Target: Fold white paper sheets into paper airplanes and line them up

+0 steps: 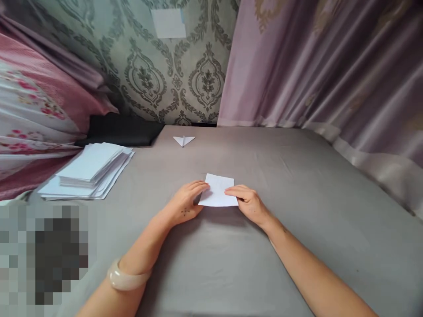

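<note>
A small white sheet of paper (218,193) is held between my two hands, just over the grey cloth surface. On its left edge, my left hand (190,198) grips with the fingers on top and the thumb below. Opposite, my right hand (249,202) pinches the right edge in the same way. The paper's near edge is raised a little, with a shadow under it. Farther back lies a folded white paper plane (183,140), apart from both hands.
A stack of white paper sheets (89,169) lies at the left, before a black cloth-like item (122,130). Pink curtains (274,66) hang at the right, floral fabric (29,105) at the left. A patterned wall (175,79) stands behind the grey surface (297,185).
</note>
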Tool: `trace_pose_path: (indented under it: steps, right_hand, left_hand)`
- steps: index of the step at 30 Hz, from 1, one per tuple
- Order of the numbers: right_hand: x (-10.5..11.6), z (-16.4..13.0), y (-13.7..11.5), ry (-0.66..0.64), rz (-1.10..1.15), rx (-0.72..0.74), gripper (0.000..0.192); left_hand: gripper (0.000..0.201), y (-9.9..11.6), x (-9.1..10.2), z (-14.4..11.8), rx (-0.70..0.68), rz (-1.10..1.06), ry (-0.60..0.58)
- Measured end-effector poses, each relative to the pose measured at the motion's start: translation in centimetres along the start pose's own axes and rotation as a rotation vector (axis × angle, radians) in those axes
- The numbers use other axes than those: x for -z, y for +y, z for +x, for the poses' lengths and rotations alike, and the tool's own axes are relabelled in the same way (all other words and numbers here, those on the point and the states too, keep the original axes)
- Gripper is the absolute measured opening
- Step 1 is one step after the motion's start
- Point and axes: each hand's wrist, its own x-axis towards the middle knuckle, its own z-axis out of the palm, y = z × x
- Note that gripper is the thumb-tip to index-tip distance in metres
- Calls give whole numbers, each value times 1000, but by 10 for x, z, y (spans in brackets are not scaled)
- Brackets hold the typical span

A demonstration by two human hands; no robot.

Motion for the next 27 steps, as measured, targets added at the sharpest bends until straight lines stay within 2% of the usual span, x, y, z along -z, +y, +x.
trace_pose_path:
  steps: [5,9,12,16,20,23,27]
  right_hand:
    - [2,0,-1,-28,-1,35,48]
    - [0,-1,-3,-25,-96,87,47]
    - [1,-2,-12,-54,-205,84,46]
    - [4,-4,-25,-186,-303,59,52]
    - [6,-5,-30,-180,-346,53,34]
    - [7,-4,-34,-178,-303,54,23]
    - [11,-4,-40,-201,-234,3,17]
  left_hand:
    - [74,-6,-8,0,-65,58,-79]
    - [78,-6,-10,-1,-93,141,-125]
    - [70,1,-8,-1,-95,213,-137]
    - [55,13,-6,0,-62,233,-148]
    - [50,16,-5,0,-7,157,-126]
    - [39,19,-3,-1,35,65,-90]
    - [23,29,1,-2,194,9,-79]
